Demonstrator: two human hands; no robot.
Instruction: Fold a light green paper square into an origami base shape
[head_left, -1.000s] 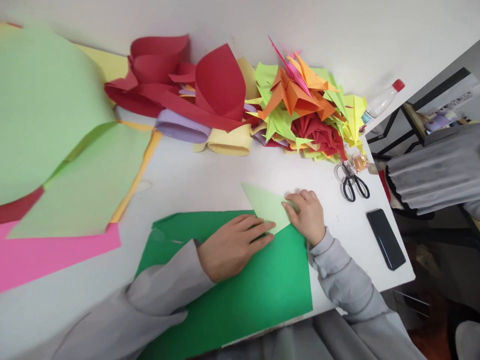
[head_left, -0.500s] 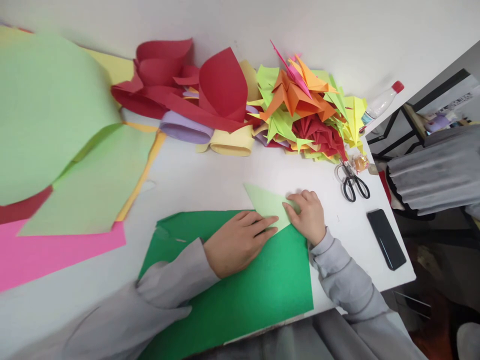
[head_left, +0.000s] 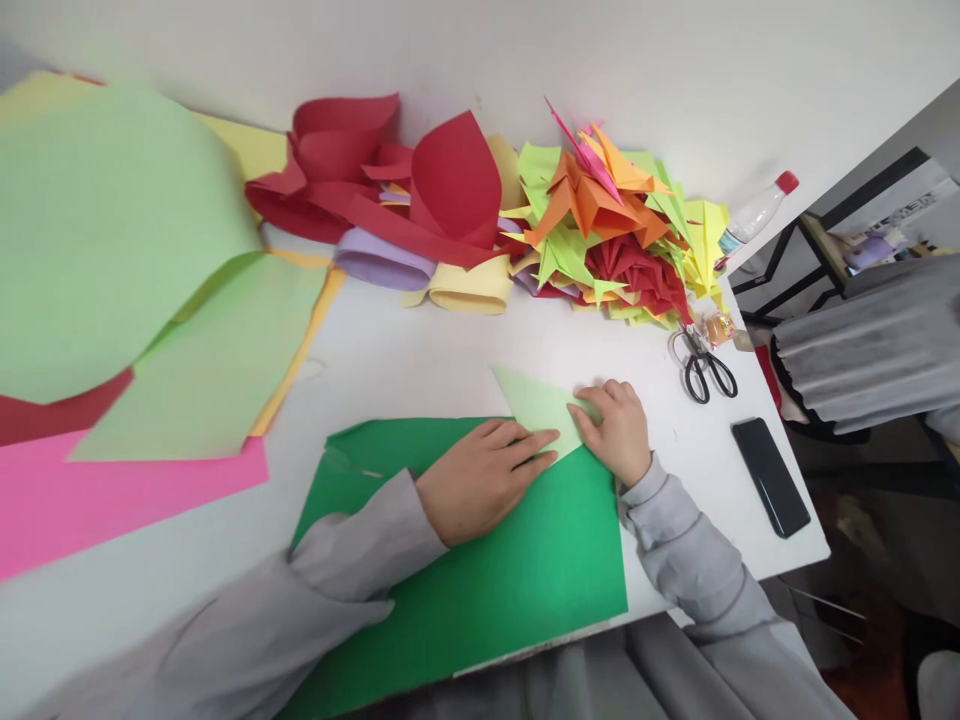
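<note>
A folded piece of light green paper (head_left: 536, 402) lies partly over the top edge of a dark green sheet (head_left: 540, 545). My left hand (head_left: 480, 478) lies flat with its fingers stretched out, the fingertips pressing on the paper's lower left edge. At the paper's right corner, my right hand (head_left: 619, 428) pinches the edge between thumb and forefinger, the other fingers curled. What lies beneath the left fingers is hidden.
Behind are folded paper shapes (head_left: 600, 230) in a pile and curled red sheets (head_left: 457, 190). Large light green sheets (head_left: 112, 250) spread at left over a pink sheet (head_left: 135, 500). Scissors (head_left: 709, 372), a black phone (head_left: 771, 477) and a bottle (head_left: 754, 215) are at right.
The view has shifted slightly, so the sheets at left appear a little further right. Both hands keep the same hold on the light green paper.
</note>
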